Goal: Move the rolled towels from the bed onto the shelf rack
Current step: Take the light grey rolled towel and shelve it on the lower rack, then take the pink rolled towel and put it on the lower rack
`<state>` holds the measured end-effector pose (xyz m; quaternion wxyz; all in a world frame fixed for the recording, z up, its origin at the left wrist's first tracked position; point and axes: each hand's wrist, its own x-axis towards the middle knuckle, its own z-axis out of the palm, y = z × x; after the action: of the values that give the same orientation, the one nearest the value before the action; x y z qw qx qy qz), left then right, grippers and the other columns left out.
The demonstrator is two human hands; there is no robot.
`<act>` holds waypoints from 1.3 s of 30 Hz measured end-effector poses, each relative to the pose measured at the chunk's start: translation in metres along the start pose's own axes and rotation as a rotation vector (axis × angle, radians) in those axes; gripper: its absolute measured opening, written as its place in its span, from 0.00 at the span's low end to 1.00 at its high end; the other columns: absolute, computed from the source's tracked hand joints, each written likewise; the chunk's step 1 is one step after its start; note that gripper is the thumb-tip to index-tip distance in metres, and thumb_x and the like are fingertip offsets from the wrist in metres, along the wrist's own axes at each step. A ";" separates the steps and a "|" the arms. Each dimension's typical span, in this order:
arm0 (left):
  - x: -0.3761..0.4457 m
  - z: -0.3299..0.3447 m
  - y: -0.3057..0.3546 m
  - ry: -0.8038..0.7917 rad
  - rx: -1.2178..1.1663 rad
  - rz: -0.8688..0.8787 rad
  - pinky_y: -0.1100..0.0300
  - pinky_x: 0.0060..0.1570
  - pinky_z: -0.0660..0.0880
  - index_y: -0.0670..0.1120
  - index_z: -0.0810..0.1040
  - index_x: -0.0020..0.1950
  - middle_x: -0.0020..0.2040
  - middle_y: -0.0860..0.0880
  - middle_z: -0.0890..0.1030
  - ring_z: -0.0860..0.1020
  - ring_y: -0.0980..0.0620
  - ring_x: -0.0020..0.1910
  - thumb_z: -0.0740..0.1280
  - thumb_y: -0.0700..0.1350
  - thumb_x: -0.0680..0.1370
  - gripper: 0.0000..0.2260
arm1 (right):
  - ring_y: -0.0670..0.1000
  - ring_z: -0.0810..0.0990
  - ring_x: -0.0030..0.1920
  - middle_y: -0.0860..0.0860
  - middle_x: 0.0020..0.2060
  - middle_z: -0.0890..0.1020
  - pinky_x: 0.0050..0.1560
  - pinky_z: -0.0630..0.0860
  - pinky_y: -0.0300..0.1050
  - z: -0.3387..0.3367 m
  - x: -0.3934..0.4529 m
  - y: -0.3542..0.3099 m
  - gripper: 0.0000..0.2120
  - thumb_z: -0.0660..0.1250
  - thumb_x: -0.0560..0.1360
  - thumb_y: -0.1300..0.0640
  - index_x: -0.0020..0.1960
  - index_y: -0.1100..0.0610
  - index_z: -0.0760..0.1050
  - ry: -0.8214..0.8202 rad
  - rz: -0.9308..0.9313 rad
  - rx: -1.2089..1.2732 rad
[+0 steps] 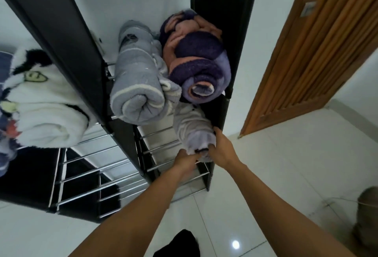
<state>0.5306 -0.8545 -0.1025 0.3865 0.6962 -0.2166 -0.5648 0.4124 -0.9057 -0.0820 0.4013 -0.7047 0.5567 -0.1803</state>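
A black shelf rack (120, 134) with chrome rails stands against the white wall. On an upper tier of its right bay lie a rolled grey towel (135, 84) and a rolled purple-and-pink towel (199, 62), side by side. One tier lower, a pale lilac rolled towel (192, 128) rests on the rails against the right side panel. My left hand (187, 161) and my right hand (219, 150) both grip its near end. A white rolled towel with black patches (45, 103) lies in the left bay.
An open wooden door (311, 52) stands to the right of the rack. The floor is glossy white tile (276, 174). A brown-grey object (368, 215) sits at the right edge. A dark shape (182, 244) shows at the bottom centre.
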 end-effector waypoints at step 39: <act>-0.481 0.212 -0.289 -1.501 1.366 0.218 0.64 0.30 0.64 0.49 0.72 0.39 0.37 0.50 0.74 0.72 0.55 0.30 0.65 0.45 0.78 0.07 | 0.53 0.77 0.40 0.56 0.42 0.79 0.38 0.75 0.44 0.077 -0.831 0.094 0.07 0.62 0.78 0.65 0.55 0.60 0.72 1.989 1.096 0.925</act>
<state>0.1608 -0.3860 -0.0449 -0.2792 0.2109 -0.7411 -0.5731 0.1444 -0.1113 -0.0413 0.0367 0.2764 0.7269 -0.6276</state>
